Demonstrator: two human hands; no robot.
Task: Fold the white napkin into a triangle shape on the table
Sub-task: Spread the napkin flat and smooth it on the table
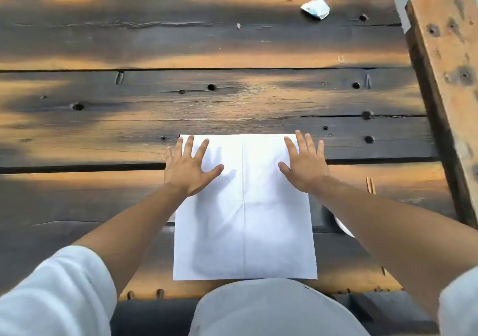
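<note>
The white napkin (245,227) lies spread flat and square on the dark wooden table (207,97), close to the near edge. A crease runs down its middle and a fainter one crosses it. My left hand (190,167) presses flat on the napkin's far left part with fingers spread. My right hand (304,165) presses flat on the far right part, fingers spread too, partly over the napkin's right edge. Neither hand grips anything.
A crumpled white paper scrap (316,8) lies at the far right of the table. A raised wooden beam (447,77) runs along the right side. Two thin sticks (370,185) lie right of the napkin. The planks have holes and gaps.
</note>
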